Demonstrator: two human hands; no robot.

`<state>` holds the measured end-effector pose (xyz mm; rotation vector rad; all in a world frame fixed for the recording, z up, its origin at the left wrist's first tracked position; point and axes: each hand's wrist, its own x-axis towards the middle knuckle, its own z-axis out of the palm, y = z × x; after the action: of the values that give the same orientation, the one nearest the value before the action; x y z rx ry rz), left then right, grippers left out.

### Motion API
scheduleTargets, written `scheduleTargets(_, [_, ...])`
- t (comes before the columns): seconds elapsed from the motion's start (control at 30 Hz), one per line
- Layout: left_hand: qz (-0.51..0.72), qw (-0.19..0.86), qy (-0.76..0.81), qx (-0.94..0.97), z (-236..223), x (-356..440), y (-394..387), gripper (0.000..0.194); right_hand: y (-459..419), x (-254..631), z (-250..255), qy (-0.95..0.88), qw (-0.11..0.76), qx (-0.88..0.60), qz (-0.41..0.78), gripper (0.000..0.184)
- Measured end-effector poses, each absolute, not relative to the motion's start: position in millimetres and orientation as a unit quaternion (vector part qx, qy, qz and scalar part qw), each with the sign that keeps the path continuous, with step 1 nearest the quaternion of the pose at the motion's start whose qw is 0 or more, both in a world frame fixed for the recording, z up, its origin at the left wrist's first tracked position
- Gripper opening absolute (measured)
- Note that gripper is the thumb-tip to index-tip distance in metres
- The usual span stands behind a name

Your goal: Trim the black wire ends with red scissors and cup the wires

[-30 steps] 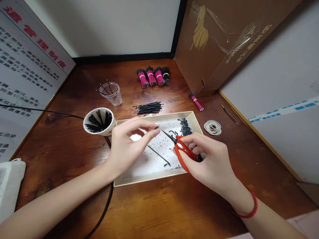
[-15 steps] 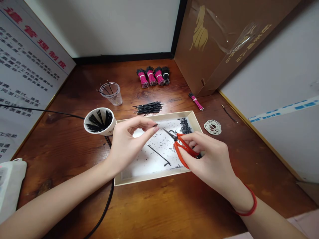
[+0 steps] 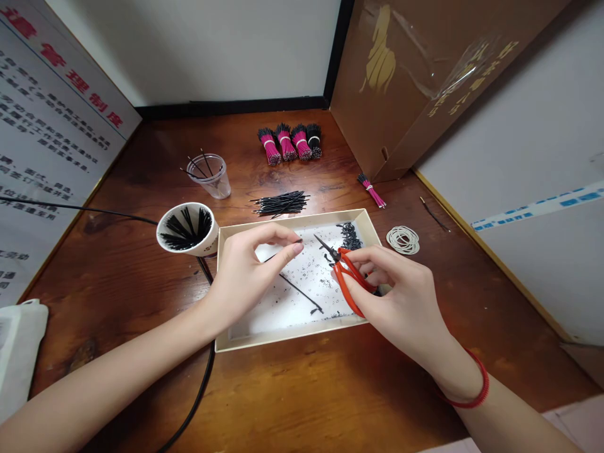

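Observation:
My left hand (image 3: 250, 267) pinches a short black wire between thumb and forefinger above a shallow cream box (image 3: 292, 340). Only the wire's dark tip (image 3: 299, 241) and a bit behind the fingers show. In my right hand (image 3: 401, 289) is a pair of red-handled scissors (image 3: 346, 280); their narrow blades point up and left, a short gap from the wire tip. Inside the box lie a loose black wire (image 3: 302, 294), scattered tiny black bits and a heap of dark trimmings (image 3: 350, 236) in the far right corner.
Left of the box stand a paper cup (image 3: 187, 228) full of black wires and a clear plastic cup (image 3: 211, 176) with a few. Behind are a black wire pile (image 3: 282, 202) and banded pink-and-black bundles (image 3: 285, 145). Rubber bands (image 3: 402, 240) lie right. A black cable (image 3: 202, 390) runs left.
The scissors have drawn back slightly to the right, away from the wire tip. My left hand keeps its pinch, almost unmoved.

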<state>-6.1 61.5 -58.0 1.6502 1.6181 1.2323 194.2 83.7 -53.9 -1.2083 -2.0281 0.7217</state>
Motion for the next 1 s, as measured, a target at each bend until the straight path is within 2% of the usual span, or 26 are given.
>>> scheduleTargets(0.2, [0.501, 0.252, 0.574, 0.597, -55.6, -5.5, 60.7, 0.007, 79.7, 194.3, -51.0, -0.775, 0.333, -0.44, 0.308, 0.012])
scheduleTargets(0.4, [0.536, 0.251, 0.566, 0.574, -54.7, -4.2, 57.3, 0.011, 76.4, 193.1, -54.0, -0.788, 0.333, -0.427, 0.292, 0.016])
scheduleTargets(1.0, [0.544, 0.242, 0.517, 0.615, -56.6, -4.9, 57.6, 0.016, 77.6, 191.4, -55.0, -0.792, 0.336, -0.422, 0.287, 0.013])
